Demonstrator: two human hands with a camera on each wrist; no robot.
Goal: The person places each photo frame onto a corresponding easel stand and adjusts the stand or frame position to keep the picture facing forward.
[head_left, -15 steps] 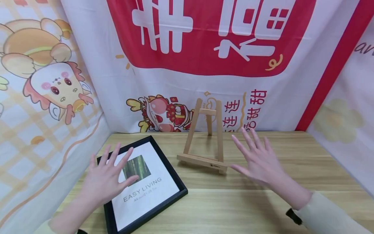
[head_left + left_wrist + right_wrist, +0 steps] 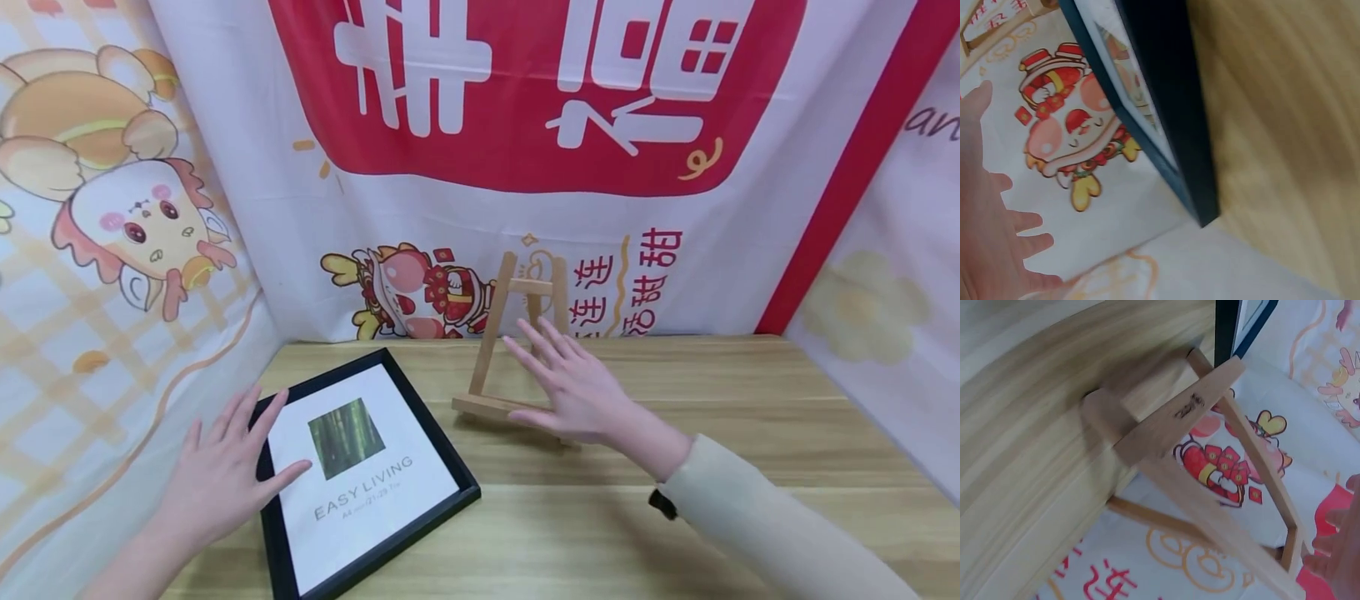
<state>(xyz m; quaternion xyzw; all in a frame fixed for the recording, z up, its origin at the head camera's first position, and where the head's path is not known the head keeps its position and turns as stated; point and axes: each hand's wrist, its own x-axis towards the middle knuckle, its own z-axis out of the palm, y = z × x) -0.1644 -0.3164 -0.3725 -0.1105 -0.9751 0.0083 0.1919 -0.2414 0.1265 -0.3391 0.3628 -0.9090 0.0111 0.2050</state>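
A black picture frame [image 2: 468,493] with a white insert reading "EASY LIVING" lies on the table at the left. My left hand [image 2: 217,475], fingers spread, hovers over the frame's left edge; the left wrist view shows the hand [image 2: 991,231] apart from the frame [image 2: 1169,94]. A small wooden easel [image 2: 487,350] stands upright near the back cloth. In front of it, in the head view, is my right hand [image 2: 581,392] with straight, spread fingers, hiding its right leg and part of the ledge. The right wrist view shows the easel [image 2: 1179,412] with the hand [image 2: 1338,550] near its top.
A wood-grain table [image 2: 750,417] carries both objects. Printed cloths hang around it: a red and white one [image 2: 450,192] at the back, a cartoon one [image 2: 135,250] at left and a pale one [image 2: 862,317] at right.
My right hand has moved left, from beside the easel to in front of it. The left hand has shifted left and slightly down, uncovering more of the picture frame.
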